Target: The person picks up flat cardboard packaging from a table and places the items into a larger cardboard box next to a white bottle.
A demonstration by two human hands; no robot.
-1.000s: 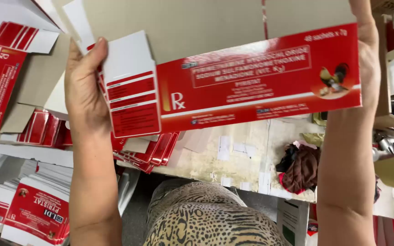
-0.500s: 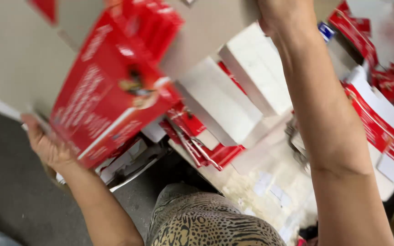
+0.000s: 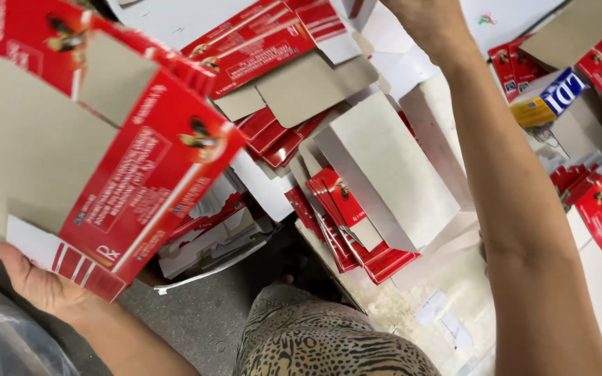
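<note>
My left hand (image 3: pixel 40 285) is at the lower left, palm up, gripping the bottom end of a red and white cardboard carton (image 3: pixel 148 174). The carton is partly unfolded, with its grey inner side (image 3: pixel 29 153) showing on the left, and it is held out over the floor. My right arm (image 3: pixel 517 209) stretches up the right side. My right hand (image 3: pixel 426 21) is at the top edge, over a heap of flat red cartons (image 3: pixel 259 42). Its fingers are cut off by the frame, so whether it holds anything is unclear.
Flat red cartons (image 3: pixel 346 216) and grey-backed blanks (image 3: pixel 391 167) lie piled across a worn table (image 3: pixel 426 285). A blue and yellow pack (image 3: pixel 552 97) lies at the right among more red cartons. Dark floor (image 3: pixel 196 320) and a plastic bag (image 3: pixel 1 348) lie below left.
Both hands held the carton stretched flat in front. Now only my left hand holds it, swung down to the left, and my right hand has let go and reached up over the pile.
</note>
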